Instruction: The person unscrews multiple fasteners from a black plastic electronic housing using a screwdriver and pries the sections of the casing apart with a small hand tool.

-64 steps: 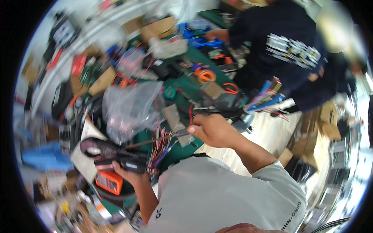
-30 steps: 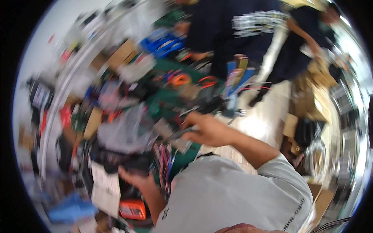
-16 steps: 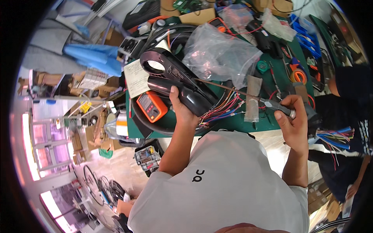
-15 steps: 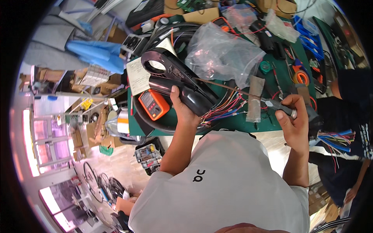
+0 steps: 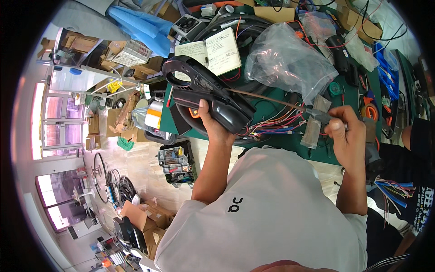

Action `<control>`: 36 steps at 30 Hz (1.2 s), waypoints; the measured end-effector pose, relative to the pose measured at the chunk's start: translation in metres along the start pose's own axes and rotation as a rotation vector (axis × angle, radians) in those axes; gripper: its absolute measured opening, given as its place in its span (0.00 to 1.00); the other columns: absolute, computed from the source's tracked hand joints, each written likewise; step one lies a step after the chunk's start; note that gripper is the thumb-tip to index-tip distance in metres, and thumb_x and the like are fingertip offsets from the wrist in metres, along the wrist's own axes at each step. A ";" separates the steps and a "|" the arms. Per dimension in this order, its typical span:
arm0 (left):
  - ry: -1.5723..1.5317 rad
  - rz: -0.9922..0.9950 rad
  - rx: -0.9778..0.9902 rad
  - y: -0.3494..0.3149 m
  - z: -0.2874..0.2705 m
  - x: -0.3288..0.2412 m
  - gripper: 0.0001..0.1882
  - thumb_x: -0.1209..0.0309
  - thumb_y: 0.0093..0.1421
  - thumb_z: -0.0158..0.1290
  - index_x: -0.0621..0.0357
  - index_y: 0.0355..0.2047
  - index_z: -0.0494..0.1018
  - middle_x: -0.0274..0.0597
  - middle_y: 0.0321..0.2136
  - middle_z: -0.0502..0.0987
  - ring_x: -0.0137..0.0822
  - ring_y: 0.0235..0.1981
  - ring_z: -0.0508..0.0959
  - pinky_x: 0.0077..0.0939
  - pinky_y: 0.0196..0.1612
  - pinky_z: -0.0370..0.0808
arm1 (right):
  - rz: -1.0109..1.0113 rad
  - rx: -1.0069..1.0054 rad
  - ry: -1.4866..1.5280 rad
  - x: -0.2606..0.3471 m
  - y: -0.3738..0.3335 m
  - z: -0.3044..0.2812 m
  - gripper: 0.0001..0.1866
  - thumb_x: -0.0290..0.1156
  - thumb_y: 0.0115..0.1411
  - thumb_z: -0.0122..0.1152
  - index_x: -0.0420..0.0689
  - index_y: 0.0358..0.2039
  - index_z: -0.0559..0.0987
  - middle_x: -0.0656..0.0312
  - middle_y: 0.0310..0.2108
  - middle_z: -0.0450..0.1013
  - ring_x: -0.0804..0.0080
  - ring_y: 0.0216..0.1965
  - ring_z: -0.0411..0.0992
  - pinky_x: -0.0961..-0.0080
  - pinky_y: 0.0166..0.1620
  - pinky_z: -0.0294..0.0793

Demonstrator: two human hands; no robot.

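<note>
My left hand (image 5: 218, 130) grips a black plastic device with a loop handle (image 5: 222, 117) from below, its thumb up along the shell. The device is tilted above the table's near edge. My right hand (image 5: 348, 130) is closed round the grey handle of a long screwdriver (image 5: 321, 116). The screwdriver's thin shaft points left, and its tip meets the right side of the device near the seam; whether it sits in a screw is too small to tell. Bundled coloured wires (image 5: 276, 124) lie under the shaft. An orange instrument is mostly hidden behind the device.
On the green table (image 5: 324, 155) lie an open notebook (image 5: 222, 52), a clear plastic bag (image 5: 285, 59), thick black cable and a roll of orange tape (image 5: 369, 112). A toolbox (image 5: 176, 163) stands on the floor at left. Another person (image 5: 398, 158) is close on the right.
The view has shifted, bringing more of the notebook into sight and hiding most of the orange instrument. Both hands keep their holds; the right hand's fingers have turned slightly round the screwdriver handle.
</note>
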State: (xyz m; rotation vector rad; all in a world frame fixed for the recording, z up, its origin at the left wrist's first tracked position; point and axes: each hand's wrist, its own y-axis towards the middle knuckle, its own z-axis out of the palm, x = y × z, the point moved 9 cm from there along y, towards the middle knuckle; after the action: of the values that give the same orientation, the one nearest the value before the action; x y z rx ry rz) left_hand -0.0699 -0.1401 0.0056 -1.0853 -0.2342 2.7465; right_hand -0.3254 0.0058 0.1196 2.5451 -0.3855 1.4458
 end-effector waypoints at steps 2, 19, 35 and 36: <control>0.005 0.008 0.037 -0.002 0.002 -0.002 0.30 0.45 0.58 0.45 0.54 0.51 0.65 0.42 0.43 0.75 0.40 0.44 0.76 0.35 0.48 0.75 | 0.281 0.204 -0.195 -0.027 0.001 0.002 0.15 0.35 0.60 0.58 0.37 0.38 0.69 0.59 0.33 0.72 0.78 0.33 0.67 0.81 0.33 0.66; 0.003 -0.081 0.016 0.003 0.002 0.024 0.31 0.43 0.58 0.45 0.57 0.49 0.66 0.44 0.42 0.75 0.40 0.42 0.76 0.35 0.46 0.75 | -0.033 0.021 -0.157 -0.002 -0.002 -0.015 0.15 0.37 0.58 0.61 0.38 0.35 0.70 0.60 0.24 0.70 0.79 0.25 0.68 0.81 0.26 0.64; -0.056 -0.102 0.032 0.011 -0.007 0.028 0.32 0.43 0.58 0.43 0.56 0.53 0.63 0.48 0.44 0.74 0.47 0.45 0.76 0.40 0.49 0.75 | -0.199 -0.230 -0.041 0.026 -0.008 -0.015 0.17 0.40 0.56 0.63 0.39 0.29 0.71 0.60 0.15 0.65 0.73 0.17 0.66 0.77 0.22 0.62; -0.056 -0.094 0.032 0.011 -0.006 0.027 0.33 0.43 0.58 0.43 0.56 0.52 0.63 0.49 0.44 0.74 0.47 0.45 0.76 0.41 0.49 0.74 | -0.181 -0.222 -0.037 0.029 -0.007 -0.013 0.16 0.39 0.56 0.63 0.39 0.29 0.71 0.60 0.15 0.65 0.73 0.17 0.65 0.76 0.22 0.62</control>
State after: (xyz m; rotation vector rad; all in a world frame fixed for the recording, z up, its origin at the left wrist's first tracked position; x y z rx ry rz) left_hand -0.0863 -0.1437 -0.0192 -0.9652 -0.2418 2.6905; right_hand -0.3198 0.0125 0.1506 2.3643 -0.2947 1.2208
